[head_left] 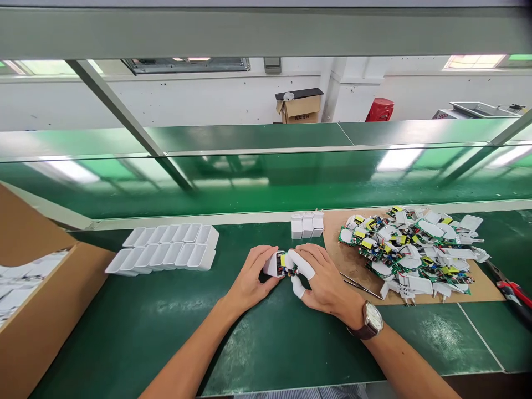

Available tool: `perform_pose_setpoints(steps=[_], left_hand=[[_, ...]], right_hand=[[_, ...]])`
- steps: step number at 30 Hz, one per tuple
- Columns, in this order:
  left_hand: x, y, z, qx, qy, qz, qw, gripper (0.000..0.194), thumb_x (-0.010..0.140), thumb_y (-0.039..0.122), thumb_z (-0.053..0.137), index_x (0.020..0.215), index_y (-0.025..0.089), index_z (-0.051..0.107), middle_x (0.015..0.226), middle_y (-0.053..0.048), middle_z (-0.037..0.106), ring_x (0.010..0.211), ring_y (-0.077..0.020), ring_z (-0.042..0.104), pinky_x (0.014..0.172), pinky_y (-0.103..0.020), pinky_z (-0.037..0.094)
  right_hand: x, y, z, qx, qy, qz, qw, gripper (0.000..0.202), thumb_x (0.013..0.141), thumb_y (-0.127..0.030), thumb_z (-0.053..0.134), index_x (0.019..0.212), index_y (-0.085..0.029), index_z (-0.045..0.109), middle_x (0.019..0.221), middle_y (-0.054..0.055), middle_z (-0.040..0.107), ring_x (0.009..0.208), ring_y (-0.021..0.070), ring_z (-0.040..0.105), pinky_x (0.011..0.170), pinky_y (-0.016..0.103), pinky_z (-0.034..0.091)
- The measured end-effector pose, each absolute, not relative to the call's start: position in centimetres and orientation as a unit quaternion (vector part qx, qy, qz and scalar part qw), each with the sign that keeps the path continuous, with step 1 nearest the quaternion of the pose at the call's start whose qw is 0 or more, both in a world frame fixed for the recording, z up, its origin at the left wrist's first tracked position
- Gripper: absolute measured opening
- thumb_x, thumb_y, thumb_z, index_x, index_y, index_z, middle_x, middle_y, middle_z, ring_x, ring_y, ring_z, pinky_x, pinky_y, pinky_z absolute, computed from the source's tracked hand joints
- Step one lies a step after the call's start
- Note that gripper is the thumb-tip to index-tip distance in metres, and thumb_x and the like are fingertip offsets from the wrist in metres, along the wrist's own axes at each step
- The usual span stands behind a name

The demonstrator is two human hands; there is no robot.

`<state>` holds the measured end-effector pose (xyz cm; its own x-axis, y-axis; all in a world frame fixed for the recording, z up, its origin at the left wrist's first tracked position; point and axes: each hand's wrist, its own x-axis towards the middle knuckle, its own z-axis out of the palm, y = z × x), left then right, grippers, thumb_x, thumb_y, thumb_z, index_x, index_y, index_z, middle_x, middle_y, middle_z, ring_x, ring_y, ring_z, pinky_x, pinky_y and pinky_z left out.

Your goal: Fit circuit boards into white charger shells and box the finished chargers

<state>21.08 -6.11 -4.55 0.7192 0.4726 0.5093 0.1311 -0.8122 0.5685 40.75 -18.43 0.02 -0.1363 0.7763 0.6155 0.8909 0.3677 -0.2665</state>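
Observation:
Near the middle of the green bench, my left hand (254, 280) is closed round a white plastic housing (272, 265). My right hand (322, 277), with white covers on the thumb and a finger, pinches a small circuit board (283, 262) with a yellow part. The board is at the right side of the housing, seemingly partly inside it; its far end is hidden by my fingers. Right of my right hand, tweezers (361, 286) lie on the bench and brown cardboard. Beyond my hands stands a small group of white housings (307, 226).
Two rows of open white housings (166, 248) stand at the left. A cardboard box (70, 302) with white pieces is at the far left. Circuit boards with white parts (411, 249) are heaped on cardboard (338, 252) at the right, beside red-handled pliers (515, 292). A raised ledge runs behind.

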Motion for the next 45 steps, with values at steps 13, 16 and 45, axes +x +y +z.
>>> perform_pose_setpoints(steps=[13,16,45], left_hand=[[21.04,-6.11,-4.7,0.891,0.167,0.335,0.257,0.062,0.094,0.022,0.069,0.15,0.027,0.043,0.134,-0.014,0.057,0.123,-0.0282,0.06,0.104,-0.048,0.056],[21.05,-6.21,-4.66,0.891,0.166,0.338,0.254,0.061,0.095,0.021,0.068,0.15,0.027,0.043,0.134,-0.014,0.056,0.123,-0.0279,0.06,0.103,-0.047,0.056],[21.17,-6.1,-4.29,0.892,0.164,0.356,0.224,0.055,0.095,0.02,0.068,0.145,0.025,0.046,0.129,-0.014,0.058,0.12,-0.0283,0.06,0.101,-0.047,0.056]], right_hand=[[40.86,-18.49,-0.56,-0.556,-0.752,-0.066,0.348,0.067,0.084,-0.009,0.052,0.149,-0.015,0.042,0.125,0.016,0.066,0.119,0.0326,0.059,0.101,0.056,0.054],[40.85,-18.5,-0.43,-0.555,-0.752,-0.068,0.349,0.067,0.084,-0.009,0.052,0.15,-0.016,0.041,0.125,0.016,0.066,0.119,0.0325,0.06,0.102,0.056,0.054],[41.0,-18.63,-0.2,-0.548,-0.76,-0.074,0.342,0.069,0.086,-0.006,0.052,0.153,-0.016,0.039,0.131,0.014,0.066,0.125,0.0306,0.058,0.108,0.054,0.052]])
